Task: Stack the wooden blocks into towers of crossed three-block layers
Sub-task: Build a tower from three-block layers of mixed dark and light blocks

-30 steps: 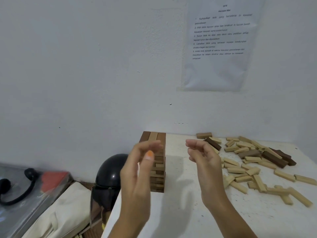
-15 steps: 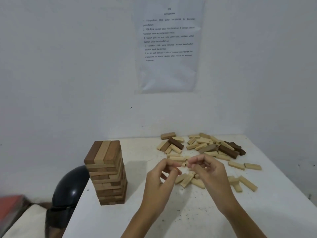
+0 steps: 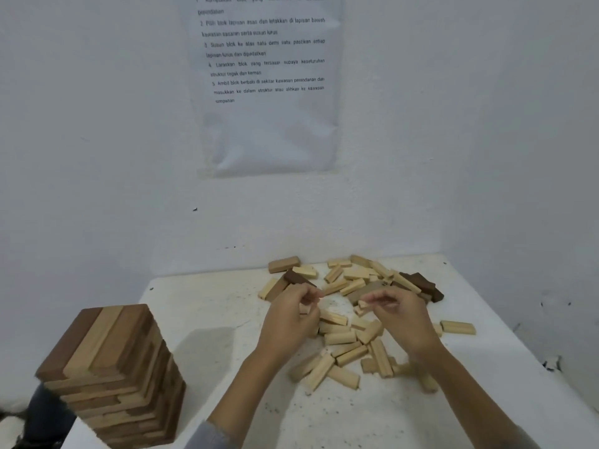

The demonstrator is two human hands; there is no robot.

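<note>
The loose blocks [image 3: 340,338] lie scattered on the table [image 3: 356,416], right of the finished tower [image 3: 110,377]. A second ago both hands were raised beside that tower; now they hang over the pile, so a new tower is probably starting. The left hand [image 3: 288,319] and right hand [image 3: 402,315] curl their fingers [image 3: 309,294] just above the blocks; whether either pinches one cannot be told.

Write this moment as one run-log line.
tower: standing | loose blocks: scattered on table | left hand: curled over them, grip unclear | right hand: same
</note>
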